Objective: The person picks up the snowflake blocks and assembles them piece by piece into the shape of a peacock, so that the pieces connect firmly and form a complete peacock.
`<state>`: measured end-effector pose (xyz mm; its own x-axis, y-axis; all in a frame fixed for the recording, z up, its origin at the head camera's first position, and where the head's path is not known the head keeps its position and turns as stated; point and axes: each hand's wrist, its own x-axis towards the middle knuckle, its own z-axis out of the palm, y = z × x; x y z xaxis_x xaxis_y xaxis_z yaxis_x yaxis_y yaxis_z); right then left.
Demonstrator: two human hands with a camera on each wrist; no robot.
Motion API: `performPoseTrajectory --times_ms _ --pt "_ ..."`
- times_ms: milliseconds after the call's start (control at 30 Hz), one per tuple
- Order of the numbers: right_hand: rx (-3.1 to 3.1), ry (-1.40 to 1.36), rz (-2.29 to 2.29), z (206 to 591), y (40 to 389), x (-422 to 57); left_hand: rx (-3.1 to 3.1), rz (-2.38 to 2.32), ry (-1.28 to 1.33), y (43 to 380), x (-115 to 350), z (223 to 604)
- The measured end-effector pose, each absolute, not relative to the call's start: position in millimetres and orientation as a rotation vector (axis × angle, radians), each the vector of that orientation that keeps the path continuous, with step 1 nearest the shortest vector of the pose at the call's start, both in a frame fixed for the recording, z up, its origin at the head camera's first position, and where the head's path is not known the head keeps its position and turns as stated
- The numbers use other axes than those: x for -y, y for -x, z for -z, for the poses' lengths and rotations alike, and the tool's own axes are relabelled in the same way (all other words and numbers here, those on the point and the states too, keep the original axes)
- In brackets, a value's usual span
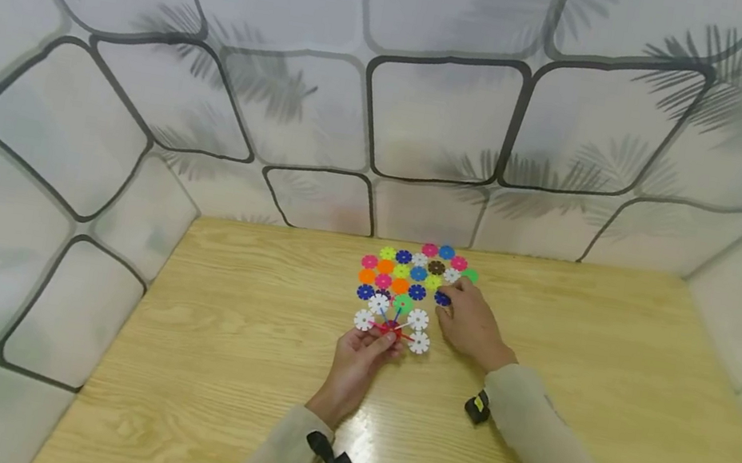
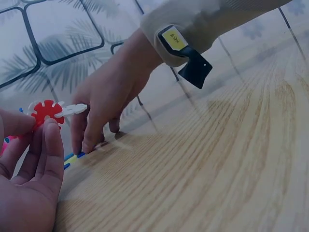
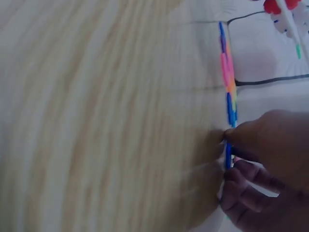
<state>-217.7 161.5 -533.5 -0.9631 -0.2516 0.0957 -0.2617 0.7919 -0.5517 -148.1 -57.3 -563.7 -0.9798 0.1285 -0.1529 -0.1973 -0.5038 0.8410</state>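
My left hand pinches a notched red snowflake disc between thumb and fingers. The red disc is the hub of a fan-shaped piece: thin spokes reach out from it to several white discs and a green disc. To the right, my right hand is down at the tabletop, thumb and fingertips at opposite edges of a dark blue snowflake disc. That disc lies flat at the near right corner of the laid-out discs, partly covered by the fingers.
Loose snowflake discs in pink, orange, yellow, blue, white and brown lie in rows beyond both hands on the wooden table. A patterned wall covering stands behind the table and along its sides.
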Motion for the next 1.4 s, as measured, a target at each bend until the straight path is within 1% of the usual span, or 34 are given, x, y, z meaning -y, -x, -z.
performPoseTrajectory --times_ms 100,300,567,833,1033,1400 --pt "2.967 -0.398 -0.927 526 213 -161 -1.449 -2.569 0.110 149 56 564" --pt "3.007 -0.361 -1.114 515 198 -168 -1.440 -2.592 0.120 149 56 566" --pt "2.869 -0.326 -1.432 530 172 -187 -1.434 -2.584 0.127 149 58 568" --pt "2.692 -0.360 -1.597 540 142 -182 -1.440 -2.590 0.148 148 57 565" --pt "2.589 -0.404 -1.601 538 135 -173 -1.447 -2.588 0.169 148 55 561" --pt "2.540 -0.508 -1.417 534 134 -168 -1.469 -2.591 0.177 149 55 565"
